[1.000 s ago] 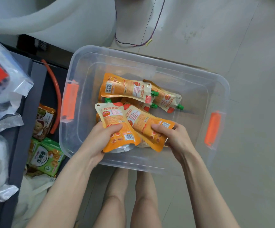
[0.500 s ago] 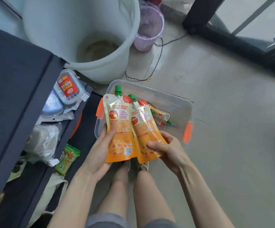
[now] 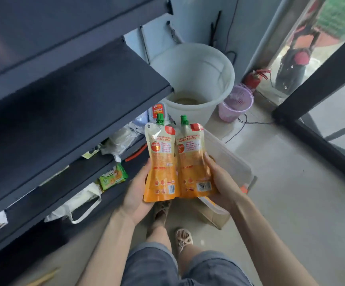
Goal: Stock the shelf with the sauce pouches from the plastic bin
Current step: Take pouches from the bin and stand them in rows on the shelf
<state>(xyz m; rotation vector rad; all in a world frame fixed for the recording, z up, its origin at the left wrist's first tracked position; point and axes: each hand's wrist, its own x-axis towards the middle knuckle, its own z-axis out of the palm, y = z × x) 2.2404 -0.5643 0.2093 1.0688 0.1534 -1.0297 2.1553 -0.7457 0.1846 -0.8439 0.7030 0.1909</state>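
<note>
Shelf [image 3: 74,96] left, pale floor [image 3: 291,193] right; L hand [image 3: 135,195] grips left pouch [image 3: 161,162], R hand [image 3: 223,182] right pouch [image 3: 192,162].

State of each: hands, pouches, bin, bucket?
left hand: grips left pouch
right hand: grips right pouch
left pouch: upright, capped, not yet shelved
right pouch: upright, capped, not yet shelved
plastic bin: below the hands, mostly hidden by pouches
white bucket: upright, no lid
</note>
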